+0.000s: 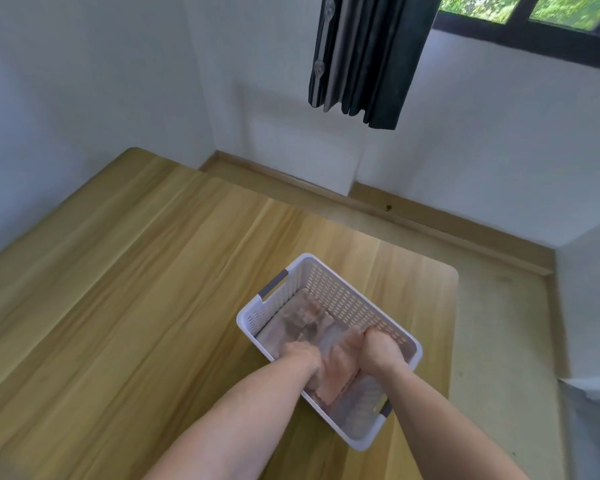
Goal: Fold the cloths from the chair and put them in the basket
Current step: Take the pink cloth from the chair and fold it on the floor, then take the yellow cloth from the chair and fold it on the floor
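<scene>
Both my hands are down inside the white basket (329, 292), which sits on the wooden table (118, 289) toward its right, near end. My left hand (300, 353) is at the left side of a pinkish folded cloth (336, 372), my right hand (381, 348) at its right side, against the basket's right wall. Right-hand fingers look curled down round the cloth's far edge. Left hand: fingers point down into the fabric, blurred, can't tell whether they grip or just press. The pink cloth lies in the near half of the basket, on top of a paler greyish cloth (291, 323) that covers the basket floor in the far half. The basket has grey handles at its far-left and near-right ends. Dark curtain (364, 60) hangs at the far wall beside the window (534, 12).
</scene>
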`<state>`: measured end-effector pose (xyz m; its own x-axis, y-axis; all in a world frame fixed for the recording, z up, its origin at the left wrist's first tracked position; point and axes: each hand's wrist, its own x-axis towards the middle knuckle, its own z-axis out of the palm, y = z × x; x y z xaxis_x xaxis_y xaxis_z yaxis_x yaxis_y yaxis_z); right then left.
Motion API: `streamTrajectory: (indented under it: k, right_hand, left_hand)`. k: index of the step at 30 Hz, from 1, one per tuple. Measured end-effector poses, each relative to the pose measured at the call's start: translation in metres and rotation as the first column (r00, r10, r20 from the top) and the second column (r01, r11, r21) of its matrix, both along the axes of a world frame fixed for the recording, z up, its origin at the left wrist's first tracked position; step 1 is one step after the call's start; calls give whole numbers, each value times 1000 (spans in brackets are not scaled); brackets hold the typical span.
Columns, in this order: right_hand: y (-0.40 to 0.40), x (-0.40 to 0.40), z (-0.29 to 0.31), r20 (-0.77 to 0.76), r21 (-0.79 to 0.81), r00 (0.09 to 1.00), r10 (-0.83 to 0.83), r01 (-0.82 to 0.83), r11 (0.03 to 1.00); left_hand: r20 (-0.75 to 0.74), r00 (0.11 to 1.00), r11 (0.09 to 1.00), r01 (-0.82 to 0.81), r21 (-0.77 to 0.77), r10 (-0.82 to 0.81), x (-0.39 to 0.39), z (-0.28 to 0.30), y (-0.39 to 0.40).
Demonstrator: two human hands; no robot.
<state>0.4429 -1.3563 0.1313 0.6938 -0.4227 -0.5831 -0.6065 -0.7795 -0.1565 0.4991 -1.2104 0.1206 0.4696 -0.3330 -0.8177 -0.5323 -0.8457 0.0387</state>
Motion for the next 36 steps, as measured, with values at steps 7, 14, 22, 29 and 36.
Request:
streamTrajectory:
  k: [7,14,22,29,36]
  right_hand:
    - [5,-11,9,21,44,1000,-10,9,999]
    - [20,-37,70,197,135,979,49,-77,988]
    - [105,-94,133,484,268,864,140,-299,916]
    - [246,-144,151,551,314,740,386,-612,726]
    - [413,-217,159,571,339,610,550,-785,518]
  left_hand:
    - [115,993,1000,19,-24,-16,-8,13,5]
    - [326,919,889,-51,-456,220,-33,86,45]
    - [306,727,673,-281,-684,615,-145,126,207]
    - [321,514,574,-469,-672,796,-263,145,356]
    - [358,303,469,-602,-646,883,-394,164,509]
